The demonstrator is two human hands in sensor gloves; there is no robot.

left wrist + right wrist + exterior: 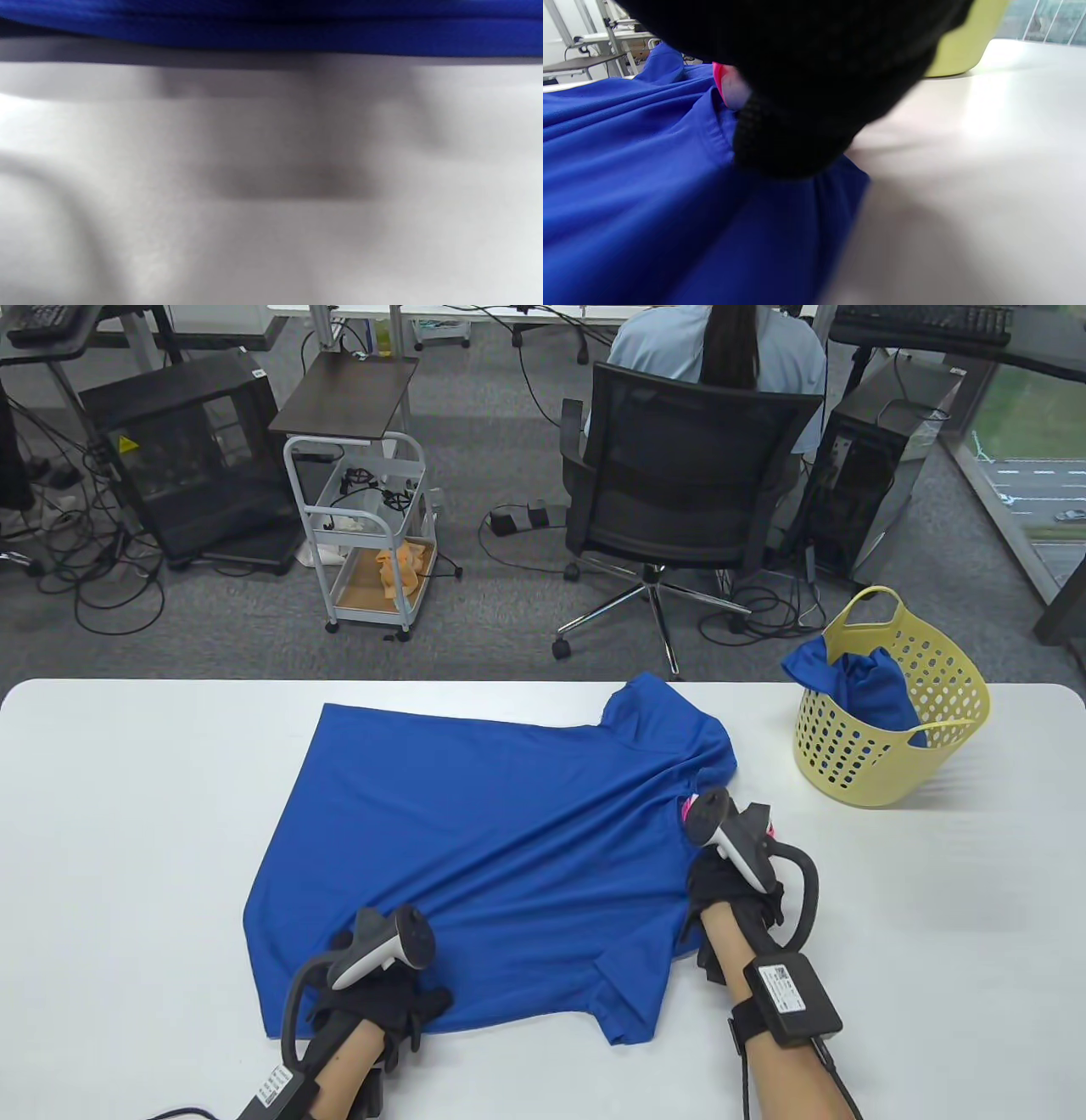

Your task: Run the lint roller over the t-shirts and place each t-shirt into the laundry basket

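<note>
Lying spread across the counter (pixel 127 814), the shirt (pixel 509 848) is resting flat on its far half and wrinkling toward 4 o'clock, where the cloth is bunching under the right hand (pixel 734 891). A second blue shirt (pixel 857 683) is already sitting in the basket (pixel 891 712), which is standing at 2 o'clock from the spread shirt, well apart from it.

Right hand: working at the shirt's 3 o'clock edge. A pink and white bit of the roller (pixel 689 806) is showing just past the tracker; the right wrist view is showing the same pink and white end (pixel 729 87) against the cloth. The fingers look to be curling round its handle, though the glove is hiding most of the grip.

Left hand (pixel 382 993): pressing on the hem at 7 o'clock. The fingers are mostly under the tracker; cannot tell whether they are flat or pinching. The left wrist view is blurred, showing only the blue hem (pixel 271 34) above the counter.

Handling, as judged: the cloth is looking thin, light, limp and smooth. It is likely sliding and rucking under the roller unless pinned, hence the left hand anchoring the hem. Nothing fragile. For the transfer, gathering it at the collar or shoulders near 1 o'clock seems best.
</note>
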